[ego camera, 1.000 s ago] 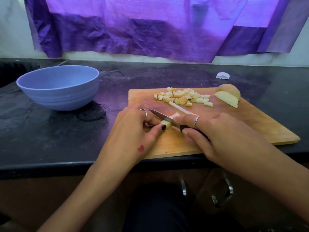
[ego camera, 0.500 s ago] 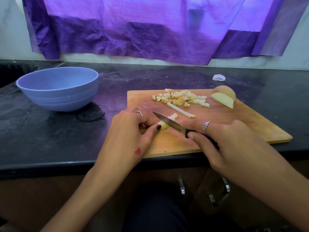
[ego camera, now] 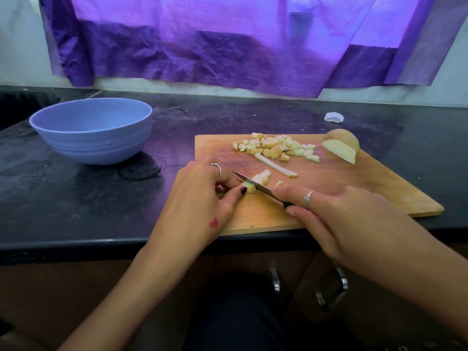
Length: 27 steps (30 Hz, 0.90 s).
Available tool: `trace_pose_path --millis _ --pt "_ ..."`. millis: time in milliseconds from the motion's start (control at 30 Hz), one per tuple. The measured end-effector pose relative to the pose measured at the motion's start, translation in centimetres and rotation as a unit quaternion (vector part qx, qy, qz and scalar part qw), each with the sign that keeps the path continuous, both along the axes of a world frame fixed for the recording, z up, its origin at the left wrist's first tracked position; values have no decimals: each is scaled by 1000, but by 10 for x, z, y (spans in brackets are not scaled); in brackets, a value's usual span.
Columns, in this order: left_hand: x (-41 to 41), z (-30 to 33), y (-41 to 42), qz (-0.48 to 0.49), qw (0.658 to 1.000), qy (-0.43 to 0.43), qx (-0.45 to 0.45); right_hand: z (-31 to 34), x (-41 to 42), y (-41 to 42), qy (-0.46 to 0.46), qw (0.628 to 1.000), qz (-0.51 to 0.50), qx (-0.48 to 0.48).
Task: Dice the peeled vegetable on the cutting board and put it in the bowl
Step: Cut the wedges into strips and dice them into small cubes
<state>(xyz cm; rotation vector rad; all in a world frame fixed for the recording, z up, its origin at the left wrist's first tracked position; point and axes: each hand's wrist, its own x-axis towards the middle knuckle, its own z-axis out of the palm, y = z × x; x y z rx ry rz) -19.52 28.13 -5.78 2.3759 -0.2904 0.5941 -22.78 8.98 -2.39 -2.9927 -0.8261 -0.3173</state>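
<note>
Left hand (ego camera: 200, 198) curled on the cutting board (ego camera: 354, 183), thumb and fingertips pinching a short vegetable strip (ego camera: 249, 187). Right hand (ego camera: 336, 219) closed round the dark handle of a knife (ego camera: 255, 184), forefinger stretched along the spine, blade laid across the strip just beside the left thumb. Freshly cut cubes (ego camera: 263, 176) touching the far side of the blade. Beyond both hands, one long strip (ego camera: 276, 165), then a heap of dice (ego camera: 276, 147). Beyond the right hand, near the board's far edge, two uncut chunks (ego camera: 342, 146). Well to the left of the left hand, on the dark tabletop (ego camera: 76, 203), a blue bowl (ego camera: 93, 130). Purple curtain (ego camera: 228, 46) behind.
</note>
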Motion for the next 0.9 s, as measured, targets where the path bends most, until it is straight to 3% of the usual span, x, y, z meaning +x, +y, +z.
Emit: trace_pose_path --millis 133,267,667,900 --pt "-1 1 1 -2 1000 4 -15 -4 2 -17 -17 996 -8 84" --pt "0 0 4 -16 999 16 -24 -8 0 -5 26 987 -22 157" --pt "1 -2 5 -2 999 19 -44 3 16 16 36 996 4 79" --pt "1 -3 3 9 999 9 -35 -1 13 13 21 996 31 82"
